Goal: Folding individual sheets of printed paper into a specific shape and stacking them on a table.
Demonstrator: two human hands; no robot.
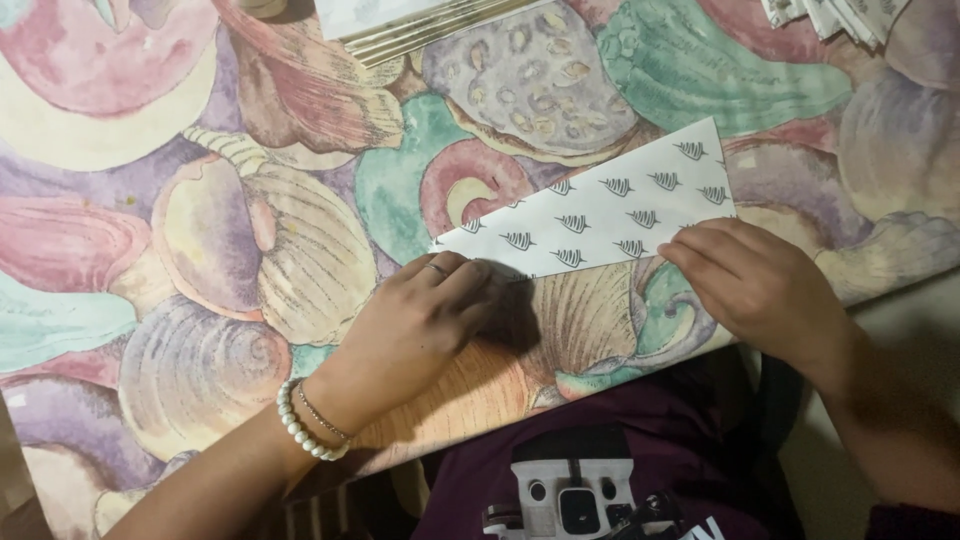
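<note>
A white sheet of paper [600,205] printed with small dark leaf shapes lies folded into a triangle on a board covered in pastel seashell fabric [200,240]. My left hand [420,325], with a ring and a pearl bracelet on the wrist, presses its fingers flat on the paper's lower left corner. My right hand [755,285] rests its fingertips on the paper's lower right edge. Both hands press the fold down; neither lifts the paper.
A stack of more paper sheets [420,25] sits at the top edge, and another stack [840,15] at the top right. The board's near edge runs diagonally above my lap, where a white and black device [570,490] hangs.
</note>
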